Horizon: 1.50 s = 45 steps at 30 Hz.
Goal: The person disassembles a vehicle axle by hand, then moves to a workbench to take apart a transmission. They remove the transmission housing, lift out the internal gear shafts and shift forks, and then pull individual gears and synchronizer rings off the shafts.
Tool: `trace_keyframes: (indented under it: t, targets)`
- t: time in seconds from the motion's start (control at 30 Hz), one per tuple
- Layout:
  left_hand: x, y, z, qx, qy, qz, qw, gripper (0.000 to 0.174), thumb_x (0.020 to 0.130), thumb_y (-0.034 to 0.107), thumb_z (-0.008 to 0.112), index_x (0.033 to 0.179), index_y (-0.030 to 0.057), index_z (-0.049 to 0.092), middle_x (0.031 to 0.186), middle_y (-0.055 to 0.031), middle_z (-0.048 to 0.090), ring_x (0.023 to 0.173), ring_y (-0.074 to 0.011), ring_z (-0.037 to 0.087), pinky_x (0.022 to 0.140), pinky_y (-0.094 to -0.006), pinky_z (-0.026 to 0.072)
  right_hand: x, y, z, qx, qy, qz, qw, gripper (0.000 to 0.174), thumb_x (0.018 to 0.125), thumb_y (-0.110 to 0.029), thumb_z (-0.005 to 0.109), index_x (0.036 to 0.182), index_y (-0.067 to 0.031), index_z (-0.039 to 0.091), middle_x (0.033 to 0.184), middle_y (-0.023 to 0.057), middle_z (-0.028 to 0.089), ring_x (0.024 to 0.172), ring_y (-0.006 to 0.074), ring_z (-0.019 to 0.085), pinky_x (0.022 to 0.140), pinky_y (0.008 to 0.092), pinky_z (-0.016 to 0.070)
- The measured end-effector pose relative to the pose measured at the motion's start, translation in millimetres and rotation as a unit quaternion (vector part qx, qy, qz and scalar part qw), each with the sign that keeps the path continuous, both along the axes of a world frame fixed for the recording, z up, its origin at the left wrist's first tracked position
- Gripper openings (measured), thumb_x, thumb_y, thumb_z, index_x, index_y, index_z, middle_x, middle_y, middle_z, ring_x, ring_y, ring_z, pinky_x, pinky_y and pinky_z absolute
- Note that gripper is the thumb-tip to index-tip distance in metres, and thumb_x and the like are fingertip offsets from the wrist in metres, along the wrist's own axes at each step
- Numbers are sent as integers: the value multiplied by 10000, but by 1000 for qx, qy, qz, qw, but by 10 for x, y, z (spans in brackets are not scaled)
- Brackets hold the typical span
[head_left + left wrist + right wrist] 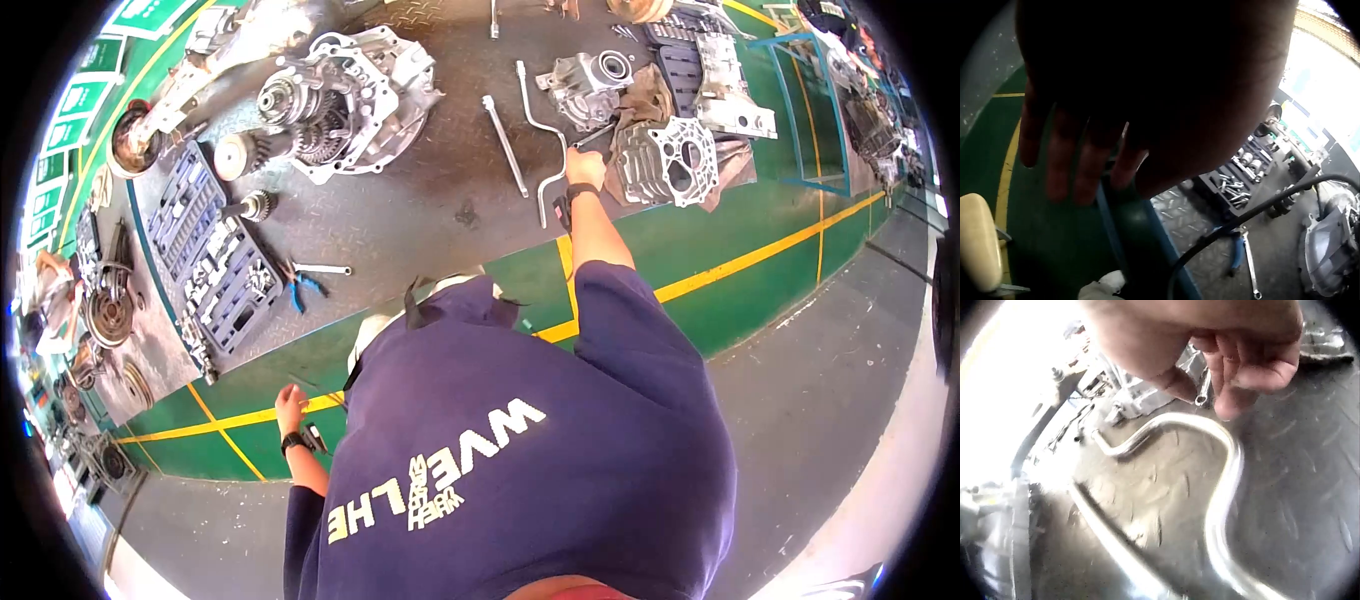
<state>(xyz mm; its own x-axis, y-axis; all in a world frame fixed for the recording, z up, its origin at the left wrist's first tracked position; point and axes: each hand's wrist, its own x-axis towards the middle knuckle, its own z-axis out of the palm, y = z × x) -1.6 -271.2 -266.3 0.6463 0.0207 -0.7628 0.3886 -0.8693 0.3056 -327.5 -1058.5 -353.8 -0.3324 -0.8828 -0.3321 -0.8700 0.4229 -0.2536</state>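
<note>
Above the metal bench, my right hand [585, 170] pinches a small wrench [597, 135] beside a cranked steel bar [552, 128]. The right wrist view shows the wrench's ring end [1201, 400] between the thumb and fingers of this hand [1241, 337], above the bent bar [1229, 469]. A straight bar [505, 146] lies to the left of the cranked one. My left hand [291, 406] hangs beside the body, off the bench. Up close in the left wrist view, the same hand [1141, 94] is dark, its fingers loosely extended and holding nothing.
Metal housings [668, 162] and a smaller casting [590, 88] flank the right hand. A large gear housing [385, 95] stands left of centre. Socket cases [225, 270], blue-handled pliers [303, 287] and a combination wrench [1251, 265] lie at left. A cable [1241, 220] crosses the left wrist view.
</note>
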Motion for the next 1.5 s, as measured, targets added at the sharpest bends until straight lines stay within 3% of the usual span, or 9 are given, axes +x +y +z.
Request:
trace_keyframes:
  t: [0.23, 0.4, 0.53, 0.63, 0.87, 1.0, 1.17, 1.3, 1.5]
  targets:
    - [-580, 463, 211, 17, 44, 107, 993, 444, 969, 376, 615, 1297, 76, 602, 978, -47, 721, 715, -153, 662, 539, -284, 447, 31, -339, -137, 26, 74, 52, 996, 489, 798, -456, 671, 1054, -47, 748, 1165, 197, 716, 1102, 350, 695, 934, 465, 553]
    - [-628, -152, 320, -48, 5, 115, 992, 320, 963, 295, 636, 1129, 28, 691, 827, -28, 683, 689, -113, 614, 588, -270, 474, 98, 0, -262, -61, 14, 178, 982, 478, 827, -466, 600, 951, -29, 748, 882, 236, 734, 915, 433, 716, 799, 532, 567]
    - [-279, -763, -41, 16, -17, -3, 1000, 388, 933, 331, 654, 1170, 25, 684, 955, -82, 734, 794, -167, 690, 720, -327, 552, 712, 976, 204, -27, -27, 310, 950, 445, 827, -492, 638, 1017, -98, 720, 1001, 191, 739, 991, 418, 694, 856, 512, 535]
    - [-145, -1336, -321, 44, -136, -182, 973, 515, 890, 398, 674, 1256, 36, 642, 1111, -192, 721, 1051, -329, 690, 940, -413, 525, 958, 1344, 155, -4, -64, 359, 931, 429, 826, -461, 663, 1036, -90, 717, 1017, 191, 736, 1005, 409, 690, 867, 501, 535]
    - [254, -2573, -632, 93, -128, -55, 986, 742, 840, 595, 665, 1226, -37, 618, 1184, -315, 658, 1168, -449, 621, 996, -495, 500, 1322, 2139, 284, 89, -104, 470, 872, 397, 821, -411, 667, 1035, -79, 706, 1023, 201, 732, 1013, 411, 682, 870, 490, 533]
    - [328, -2984, -798, 142, -138, -20, 980, 846, 808, 668, 679, 1245, -39, 520, 1214, -231, 653, 1134, -380, 660, 941, -477, 541, 1152, 2459, 428, 96, -76, 436, 892, 385, 815, -414, 673, 1024, -94, 719, 1032, 200, 731, 1016, 408, 682, 876, 489, 533]
    - [361, -3199, -880, 159, -192, -36, 968, 563, 742, 368, 726, 1115, -11, 543, 1072, -199, 694, 988, -334, 710, 850, -451, 578, 656, 2733, 614, 95, 38, 371, 923, 388, 820, -421, 676, 1023, -92, 722, 1030, 194, 734, 1019, 402, 688, 883, 494, 540]
    - [314, -3186, -1271, 123, -258, -164, 944, 376, 748, 294, 726, 973, 17, 611, 898, -145, 714, 839, -328, 731, 738, -439, 594, 260, 2799, 591, 122, 69, 312, 940, 387, 829, -402, 663, 1042, -85, 723, 1050, 205, 727, 1032, 405, 686, 910, 494, 533]
    - [830, -3006, -1035, 102, -206, -207, 951, 258, 777, 297, 721, 910, 79, 752, 946, -147, 753, 895, -323, 742, 783, -440, 593, -279, 2702, 160, 153, 32, 240, 958, 401, 820, -377, 664, 1015, -34, 735, 1033, 233, 727, 1044, 410, 683, 926, 478, 530]
